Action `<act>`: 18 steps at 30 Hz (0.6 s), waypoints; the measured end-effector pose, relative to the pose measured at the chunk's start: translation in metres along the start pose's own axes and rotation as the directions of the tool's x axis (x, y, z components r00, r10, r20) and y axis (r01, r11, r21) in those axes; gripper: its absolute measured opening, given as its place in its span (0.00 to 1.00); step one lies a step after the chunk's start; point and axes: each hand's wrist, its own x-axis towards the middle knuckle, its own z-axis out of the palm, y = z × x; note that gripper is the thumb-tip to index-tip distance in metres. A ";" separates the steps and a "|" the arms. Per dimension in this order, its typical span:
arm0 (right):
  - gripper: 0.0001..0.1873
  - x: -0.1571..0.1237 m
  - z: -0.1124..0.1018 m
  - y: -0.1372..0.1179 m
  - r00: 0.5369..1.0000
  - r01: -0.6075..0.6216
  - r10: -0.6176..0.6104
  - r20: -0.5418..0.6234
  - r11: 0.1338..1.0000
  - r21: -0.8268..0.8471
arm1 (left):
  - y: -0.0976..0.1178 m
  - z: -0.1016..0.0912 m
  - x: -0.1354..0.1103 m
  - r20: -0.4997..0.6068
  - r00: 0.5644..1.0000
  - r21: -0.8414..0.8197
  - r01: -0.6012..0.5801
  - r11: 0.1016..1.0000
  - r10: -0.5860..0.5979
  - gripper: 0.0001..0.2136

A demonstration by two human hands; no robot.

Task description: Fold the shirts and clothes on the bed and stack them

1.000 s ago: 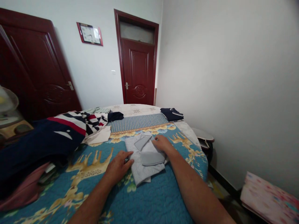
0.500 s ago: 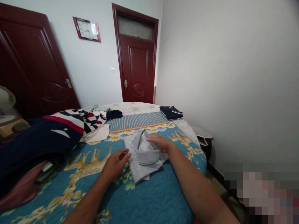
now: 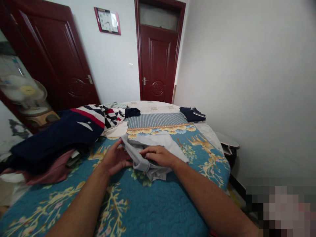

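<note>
A light grey striped garment (image 3: 158,144) lies partly folded on the blue patterned bedspread (image 3: 158,204) in front of me. My left hand (image 3: 113,158) curls round its left edge, where the cloth is lifted near the thumb. My right hand (image 3: 159,155) rests flat on top of the fold, fingers stretched out and pointing left. The two hands are close together over the cloth.
A heap of clothes, navy with red and white stripes (image 3: 71,128), lies at the left of the bed. A folded dark garment (image 3: 192,114) sits at the far right corner, another dark piece (image 3: 132,112) farther back. A fan (image 3: 24,90) stands left; a stool (image 3: 228,144) stands right.
The grey garment has been turned and folded over toward the left. My left hand moved from the bedspread onto the cloth's edge; my right hand moved left onto the fold. The view swung left.
</note>
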 end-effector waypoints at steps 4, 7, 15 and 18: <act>0.16 -0.007 -0.038 -0.002 0.909 -0.143 -0.040 -0.414 0.904 -0.402 | 0.005 -0.009 0.004 -0.085 0.996 -0.004 -0.021 1.000 0.021 0.28; 0.18 -0.012 -0.061 0.001 0.825 -0.383 0.023 -0.564 0.758 -0.529 | 0.003 -0.010 0.008 -0.176 0.983 0.086 -0.035 0.996 0.050 0.32; 0.12 -0.007 -0.035 0.002 0.961 -0.238 0.089 -0.260 0.742 -0.626 | 0.005 -0.008 -0.009 -0.210 0.971 0.440 -0.010 0.898 0.113 0.29; 0.14 -0.004 -0.002 -0.007 0.997 -0.025 -0.003 -0.081 0.937 -0.348 | 0.001 -0.004 -0.012 -0.139 0.987 0.435 -0.013 0.900 0.082 0.29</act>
